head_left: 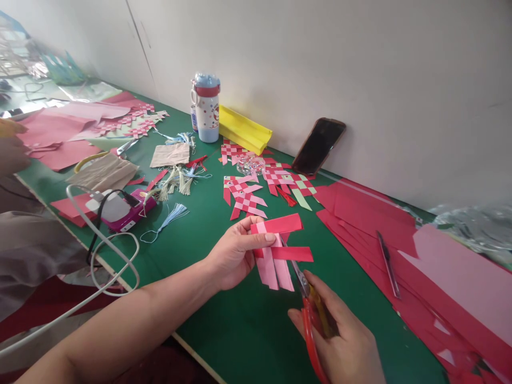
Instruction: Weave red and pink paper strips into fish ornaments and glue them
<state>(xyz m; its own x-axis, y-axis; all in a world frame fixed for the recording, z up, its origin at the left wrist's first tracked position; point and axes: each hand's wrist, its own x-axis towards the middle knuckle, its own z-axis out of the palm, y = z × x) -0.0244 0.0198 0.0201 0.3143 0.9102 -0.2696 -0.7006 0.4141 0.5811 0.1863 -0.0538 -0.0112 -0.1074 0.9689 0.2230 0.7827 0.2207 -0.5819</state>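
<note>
My left hand [236, 255] pinches a woven piece of red and pink paper strips [276, 269], thumb on top, above the green table. Two red strips point right and pink strips hang down. In my right hand [344, 325] is a pair of scissors [307, 298] with one red-orange and one yellowish handle. Their blades reach up to the woven piece, the tips partly hidden by the strips. Just beyond my left hand lie finished-looking woven paper fish [244, 200] in pink and red, some with stick-on eyes.
On the green table [192, 298] stand a flask [208, 114] and a phone [320, 145] leaning on the wall. Red paper sheets [360, 234] with a pen [388, 264] lie right. Left are tassels [172, 216], a purple power strip [128, 213] with cables, and another person's hand [10, 149].
</note>
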